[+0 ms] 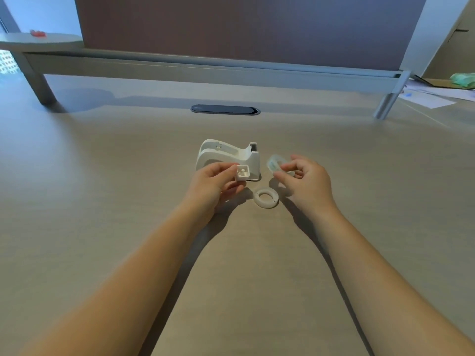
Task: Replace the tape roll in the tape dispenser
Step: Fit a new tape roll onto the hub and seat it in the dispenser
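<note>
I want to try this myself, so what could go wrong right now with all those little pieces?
The small white hub is pinched only by the left hand fingertips above the desk; it might slip and bounce away. The clear tape roll in the right hand is hard to see and could stick to the fingers. The loose white ring lies between both hands and might get knocked aside.

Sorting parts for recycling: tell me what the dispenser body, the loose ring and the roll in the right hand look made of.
Dispenser body: matte white plastic, moulded curves. Loose ring: same dull white, likely plastic. Roll: translucent, glossy, likely clear tape.
</note>
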`<action>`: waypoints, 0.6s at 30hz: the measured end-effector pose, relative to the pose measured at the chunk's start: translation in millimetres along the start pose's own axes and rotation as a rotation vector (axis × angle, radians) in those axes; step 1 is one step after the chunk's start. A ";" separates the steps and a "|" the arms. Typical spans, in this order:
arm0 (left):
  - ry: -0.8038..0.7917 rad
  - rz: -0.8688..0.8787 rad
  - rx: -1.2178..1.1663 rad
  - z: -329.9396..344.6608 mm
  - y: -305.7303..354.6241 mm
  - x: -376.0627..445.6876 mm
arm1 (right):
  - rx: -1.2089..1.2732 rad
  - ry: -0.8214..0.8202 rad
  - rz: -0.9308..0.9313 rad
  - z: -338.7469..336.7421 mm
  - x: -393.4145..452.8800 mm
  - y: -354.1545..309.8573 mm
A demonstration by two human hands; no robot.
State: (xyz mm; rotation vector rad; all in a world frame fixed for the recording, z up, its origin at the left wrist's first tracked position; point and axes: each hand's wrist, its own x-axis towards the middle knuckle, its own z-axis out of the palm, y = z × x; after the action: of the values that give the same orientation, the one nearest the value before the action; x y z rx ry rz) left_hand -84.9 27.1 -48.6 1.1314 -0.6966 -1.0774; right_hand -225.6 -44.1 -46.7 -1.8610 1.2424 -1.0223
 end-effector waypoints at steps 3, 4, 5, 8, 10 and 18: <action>-0.028 -0.023 -0.031 -0.4 5.4 -8.2 | 0.130 -0.055 -0.047 5.2 -18.2 -14.6; -0.038 -0.031 -0.032 -1.5 6.2 -10.8 | 0.163 -0.071 -0.071 7.4 -23.4 -18.2; -0.051 -0.039 -0.024 -3.2 6.6 -13.1 | 0.176 -0.079 -0.100 10.1 -27.6 -21.6; -0.091 -0.067 -0.011 -8.3 7.8 -18.4 | 0.195 -0.106 -0.157 17.1 -35.2 -26.5; -0.096 -0.079 -0.002 -10.6 8.7 -19.7 | 0.168 -0.137 -0.179 21.4 -37.1 -27.3; -0.128 -0.030 0.146 -14.3 5.8 -16.7 | 0.036 -0.197 -0.286 26.4 -37.2 -24.4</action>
State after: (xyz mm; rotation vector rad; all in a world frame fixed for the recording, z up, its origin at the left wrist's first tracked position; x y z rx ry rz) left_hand -76.5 48.1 -46.4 1.2081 -0.8725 -1.1461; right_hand -201.3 1.5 -47.3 -2.0956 0.8561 -0.9716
